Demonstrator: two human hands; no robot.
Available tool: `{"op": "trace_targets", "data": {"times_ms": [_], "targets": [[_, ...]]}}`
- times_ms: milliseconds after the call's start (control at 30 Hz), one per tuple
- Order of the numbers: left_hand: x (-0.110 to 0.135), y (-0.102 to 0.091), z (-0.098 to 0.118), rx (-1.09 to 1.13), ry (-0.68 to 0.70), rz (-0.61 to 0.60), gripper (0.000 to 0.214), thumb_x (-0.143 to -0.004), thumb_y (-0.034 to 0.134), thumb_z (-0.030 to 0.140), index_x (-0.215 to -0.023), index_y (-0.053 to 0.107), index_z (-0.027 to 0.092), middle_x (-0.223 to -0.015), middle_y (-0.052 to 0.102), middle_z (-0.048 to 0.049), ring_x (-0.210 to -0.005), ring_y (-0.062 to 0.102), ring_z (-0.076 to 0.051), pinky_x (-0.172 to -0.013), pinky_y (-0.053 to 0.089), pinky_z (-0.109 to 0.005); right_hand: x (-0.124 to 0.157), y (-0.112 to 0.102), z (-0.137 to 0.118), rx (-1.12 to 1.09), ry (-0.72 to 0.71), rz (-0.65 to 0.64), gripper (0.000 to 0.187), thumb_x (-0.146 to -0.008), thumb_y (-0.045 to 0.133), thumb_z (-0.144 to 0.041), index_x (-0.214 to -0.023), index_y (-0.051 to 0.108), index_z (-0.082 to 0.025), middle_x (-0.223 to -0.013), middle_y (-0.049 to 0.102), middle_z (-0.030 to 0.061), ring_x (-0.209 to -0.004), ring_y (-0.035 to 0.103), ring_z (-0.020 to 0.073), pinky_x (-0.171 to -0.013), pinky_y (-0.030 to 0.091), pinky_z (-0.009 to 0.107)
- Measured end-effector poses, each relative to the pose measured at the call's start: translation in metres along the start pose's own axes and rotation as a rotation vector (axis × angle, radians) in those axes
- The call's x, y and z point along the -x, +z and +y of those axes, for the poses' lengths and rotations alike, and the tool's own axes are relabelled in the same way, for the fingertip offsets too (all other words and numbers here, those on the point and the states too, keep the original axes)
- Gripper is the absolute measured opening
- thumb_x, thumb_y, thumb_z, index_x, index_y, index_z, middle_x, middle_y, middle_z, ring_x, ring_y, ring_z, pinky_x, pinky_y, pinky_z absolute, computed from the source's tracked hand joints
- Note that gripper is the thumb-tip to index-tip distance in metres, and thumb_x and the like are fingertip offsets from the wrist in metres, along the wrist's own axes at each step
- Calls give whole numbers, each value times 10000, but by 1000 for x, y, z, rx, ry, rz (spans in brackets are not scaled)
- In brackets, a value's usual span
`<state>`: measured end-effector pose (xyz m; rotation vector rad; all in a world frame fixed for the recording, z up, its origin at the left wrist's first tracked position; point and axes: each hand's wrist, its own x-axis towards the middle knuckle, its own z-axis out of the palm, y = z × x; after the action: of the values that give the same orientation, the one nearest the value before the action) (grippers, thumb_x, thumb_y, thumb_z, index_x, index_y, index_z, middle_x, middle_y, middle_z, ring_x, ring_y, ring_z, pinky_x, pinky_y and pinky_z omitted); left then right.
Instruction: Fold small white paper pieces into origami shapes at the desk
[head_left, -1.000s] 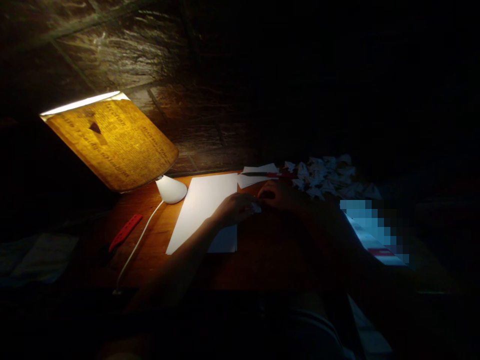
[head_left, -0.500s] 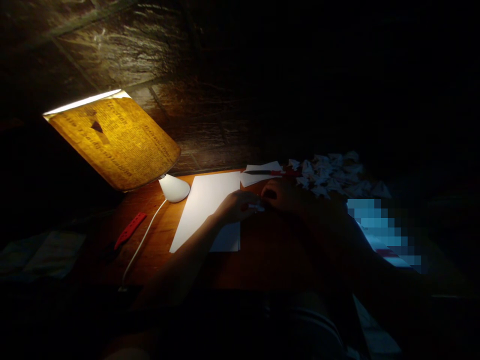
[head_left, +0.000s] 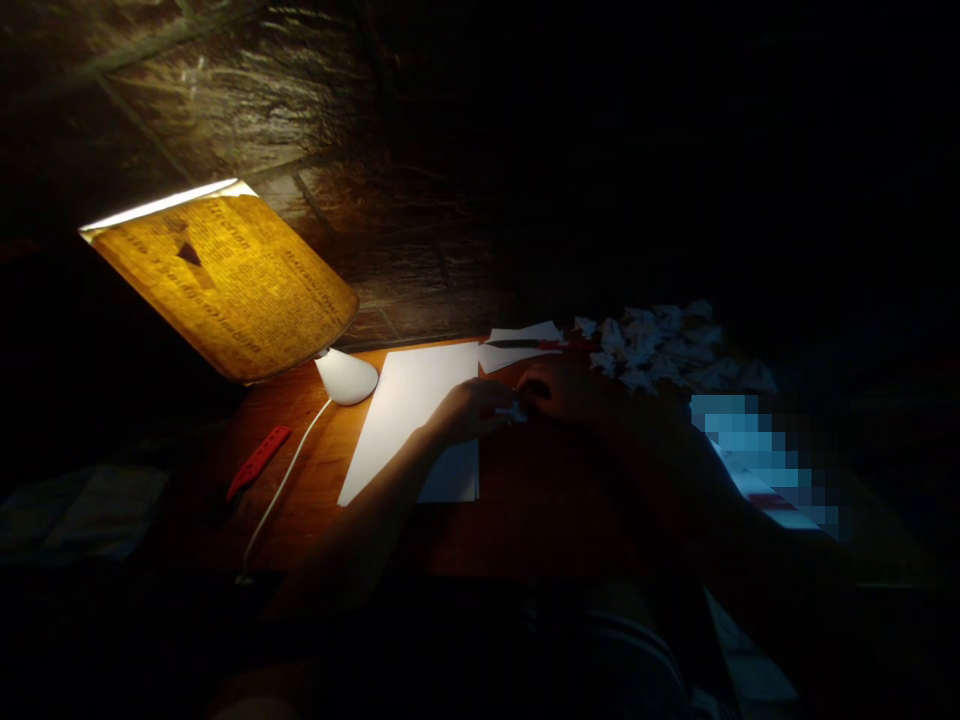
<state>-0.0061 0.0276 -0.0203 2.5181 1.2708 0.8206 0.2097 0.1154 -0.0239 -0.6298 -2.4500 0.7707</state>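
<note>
In dim lamplight my left hand (head_left: 469, 410) and my right hand (head_left: 564, 388) meet over a wooden table (head_left: 525, 500). Both pinch a small folded white paper piece (head_left: 515, 410) with a bit of red showing, held between their fingertips. A large white sheet (head_left: 409, 410) lies flat under and left of my left hand. A heap of several small folded white paper pieces (head_left: 660, 345) lies just beyond my right hand.
A desk lamp (head_left: 346, 378) with a newspaper-covered yellow shade (head_left: 225, 285) stands at the left, its white cord (head_left: 281, 490) trailing toward me. A red ruler (head_left: 257, 462) lies left of the cord. Paper scraps with a pen (head_left: 517, 345) sit behind the sheet. A blurred lit screen (head_left: 757, 450) glows right.
The view has shifted slightly. My hands stay together on the small paper piece, with only small finger movement.
</note>
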Motion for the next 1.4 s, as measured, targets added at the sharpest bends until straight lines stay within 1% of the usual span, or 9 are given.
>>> {"op": "trace_targets", "data": {"times_ms": [100,200,433,567,800,967,1067,1200,1400], "targets": [[-1,-1,1,16,-13,7,193,-847,694,250,-1022,769,217,-1106,788,-72,-996,754,-224,-883,603,-384,0,-3,-1,1,12,-14,126,-777,679,-114,-861,745,-180,-924,736,72,-887,643,217,-820,468,336],[0,0,1,6,-28,-1,219,-846,697,249,-1052,765,222,-1103,785,-73,-1006,750,-226,-898,598,-385,-1,-6,-3,-3,22,-16,121,-763,679,-110,-837,746,-178,-904,728,71,-865,639,214,-810,470,338],[1,2,-3,12,-42,-7,225,-851,709,260,-1066,766,232,-1108,778,-69,-1003,741,-215,-903,593,-387,1,-4,-6,-55,6,-19,175,-777,634,-91,-895,735,-174,-944,741,70,-884,658,208,-824,476,331],[-1,0,1,50,-9,-13,219,-873,698,253,-1078,773,251,-1123,777,-57,-1019,738,-203,-930,581,-367,1,1,-8,-83,53,10,183,-788,669,-148,-963,722,-169,-926,748,65,-836,665,202,-760,480,309],[0,2,-3,-1,-25,-41,253,-878,693,277,-1119,770,283,-1133,762,-52,-1018,725,-204,-910,583,-368,-1,-2,-11,-1,116,-30,136,-780,662,-103,-851,748,-181,-902,762,53,-793,655,184,-733,461,291],[2,6,-7,12,-51,-30,296,-860,695,251,-1146,764,287,-1129,760,-54,-1007,724,-206,-891,589,-365,-2,-9,-7,10,50,-59,147,-794,652,-94,-827,747,-200,-913,740,34,-843,629,179,-769,444,289],[1,7,-8,20,-58,-25,293,-841,707,250,-1129,765,258,-1116,762,-66,-994,730,-213,-880,593,-370,-3,-10,1,4,8,-98,184,-766,619,-52,-774,734,-195,-867,712,31,-815,608,175,-762,435,294],[0,6,-7,43,-32,-17,228,-843,701,244,-1059,773,225,-1108,763,-78,-1010,732,-219,-890,593,-377,-6,-9,13,-21,-62,-136,178,-756,607,-45,-762,719,-183,-858,687,33,-820,612,178,-787,441,307],[0,5,-4,48,-14,-9,244,-841,707,221,-1076,773,228,-1111,760,-77,-1007,734,-222,-869,593,-371,-7,-10,17,-25,-135,-176,196,-748,594,-34,-780,720,-181,-887,674,40,-811,611,177,-783,443,309]]}}
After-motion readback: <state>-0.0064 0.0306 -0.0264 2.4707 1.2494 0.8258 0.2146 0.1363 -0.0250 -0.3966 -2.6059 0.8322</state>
